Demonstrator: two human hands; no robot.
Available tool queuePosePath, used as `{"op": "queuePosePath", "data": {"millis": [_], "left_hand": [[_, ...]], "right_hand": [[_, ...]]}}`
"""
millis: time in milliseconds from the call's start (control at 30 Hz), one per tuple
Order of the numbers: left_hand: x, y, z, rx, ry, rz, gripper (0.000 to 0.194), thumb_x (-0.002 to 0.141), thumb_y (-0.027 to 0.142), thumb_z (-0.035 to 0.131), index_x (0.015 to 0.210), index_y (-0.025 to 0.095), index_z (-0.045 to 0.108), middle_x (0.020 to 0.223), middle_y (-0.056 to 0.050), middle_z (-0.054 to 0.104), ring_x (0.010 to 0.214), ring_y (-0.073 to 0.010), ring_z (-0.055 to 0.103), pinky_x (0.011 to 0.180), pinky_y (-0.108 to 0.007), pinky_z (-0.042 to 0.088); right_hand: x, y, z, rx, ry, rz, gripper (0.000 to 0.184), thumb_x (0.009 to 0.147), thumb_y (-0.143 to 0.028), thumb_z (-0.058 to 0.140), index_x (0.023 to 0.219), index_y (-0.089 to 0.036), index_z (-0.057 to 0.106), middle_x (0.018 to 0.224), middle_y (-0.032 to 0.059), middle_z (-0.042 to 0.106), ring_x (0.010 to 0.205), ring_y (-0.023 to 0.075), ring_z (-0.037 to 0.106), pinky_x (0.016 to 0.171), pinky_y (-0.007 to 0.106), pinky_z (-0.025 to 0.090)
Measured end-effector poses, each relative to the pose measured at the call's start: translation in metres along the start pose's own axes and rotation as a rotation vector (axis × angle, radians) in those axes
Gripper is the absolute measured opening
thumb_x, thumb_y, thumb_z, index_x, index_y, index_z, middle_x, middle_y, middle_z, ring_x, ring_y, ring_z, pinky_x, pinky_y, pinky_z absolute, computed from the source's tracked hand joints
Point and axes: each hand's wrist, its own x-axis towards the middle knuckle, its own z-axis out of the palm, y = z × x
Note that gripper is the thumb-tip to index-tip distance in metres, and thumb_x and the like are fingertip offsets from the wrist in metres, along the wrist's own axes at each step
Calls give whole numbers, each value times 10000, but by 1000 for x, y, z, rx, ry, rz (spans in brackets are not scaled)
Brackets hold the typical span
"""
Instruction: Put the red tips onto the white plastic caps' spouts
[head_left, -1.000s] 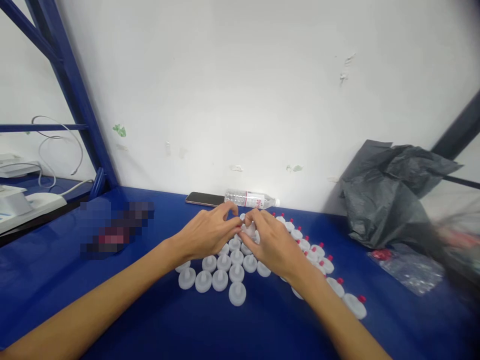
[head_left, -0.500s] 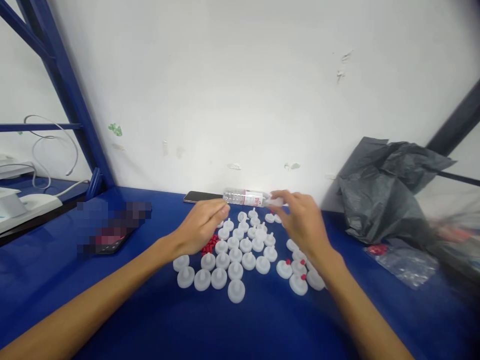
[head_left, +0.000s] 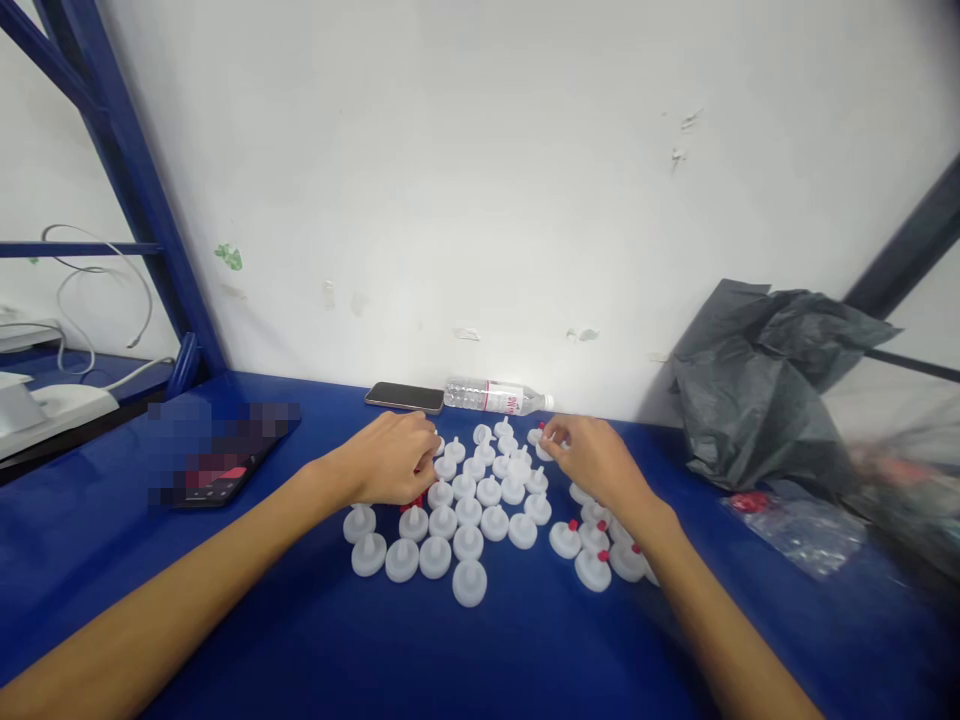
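Note:
Many white, disc-shaped plastic caps with spouts (head_left: 468, 541) lie across the middle of the blue table. My left hand (head_left: 394, 458) is over a pile of small red tips (head_left: 411, 504), its fingers curled down. What the fingertips grip, if anything, is hidden. On the far right of the white caps, my right hand (head_left: 592, 452) pinches a white spouted cap (head_left: 545, 452) at its top. Another group of white caps with red tips on their spouts (head_left: 593, 570) lies near my right wrist, partly hidden under the forearm.
Against the wall lie a phone (head_left: 405, 397) and a clear plastic bottle (head_left: 495, 396) on its side. A dark, partly blurred-out object (head_left: 225, 470) is on the left. At the right are a grey plastic bag (head_left: 750, 380) and a clear bag (head_left: 810, 535).
My right hand has come down and slightly nearer, from beside the bottle's neck to the far white caps. The left hand has lowered, its fingers now curled into the red tips.

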Motion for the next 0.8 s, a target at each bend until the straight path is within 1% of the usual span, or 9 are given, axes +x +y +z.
{"op": "queuePosePath", "data": {"millis": [100,200,300,400,500,600,633,700,800], "left_hand": [[1,0,0,-7,1,3,371,967,55,729,762,275,512,859,-60,754,855,-279,698,704,-417,328],[1,1,2,5,9,1,354,1003,71,728,780,269,537,909,-64,783,872,-275,716,718,-421,353],[2,2,5,17,28,15,321,1059,93,714,820,263,584,942,-60,798,921,-283,749,734,-430,368],[1,3,7,3,54,34,321,1058,81,710,828,264,581,934,-50,786,950,-287,759,737,-430,370],[-1,4,8,-17,104,58,335,1045,72,709,818,266,556,913,-40,764,892,-268,721,728,-422,366],[-1,7,9,-13,167,75,320,1078,94,693,844,266,561,922,-41,764,855,-260,690,709,-418,345],[-1,9,10,-4,192,76,307,1103,107,682,865,267,573,919,-40,764,851,-262,686,702,-418,334],[0,14,12,13,249,74,277,1158,141,655,917,269,610,894,-34,759,838,-268,677,692,-421,319],[2,22,16,6,314,59,216,1233,212,627,1036,269,695,893,-23,773,835,-272,697,697,-411,357]], "right_hand": [[0,2,-1,-11,-77,-5,187,1139,-335,769,1127,-301,953,1109,54,997,1078,312,942,955,391,655],[1,4,-1,-33,-86,-19,440,1261,-510,583,1372,-303,955,1421,116,990,1409,376,893,1214,503,667],[2,6,6,-60,-110,-35,607,1290,-549,444,1611,-302,896,1727,141,885,1713,408,738,1445,620,562],[1,8,17,-70,-158,-50,671,1288,-565,398,1704,-312,861,1837,131,820,1825,423,654,1536,707,482],[0,10,19,-58,-143,-88,685,1302,-556,372,1683,-283,872,1797,157,845,1843,451,637,1538,816,452],[0,8,11,-25,-48,-163,585,1307,-493,458,1621,-243,883,1718,192,887,1805,448,678,1537,837,444],[0,6,8,-12,-10,-191,529,1296,-470,518,1602,-239,882,1685,200,900,1757,445,724,1522,819,480],[-2,-4,3,15,54,-242,430,1272,-415,610,1567,-255,879,1610,189,921,1602,415,839,1438,732,613],[-11,-28,2,89,101,-391,338,1271,-324,618,1469,-318,892,1509,114,941,1364,330,943,1214,548,785]]}}
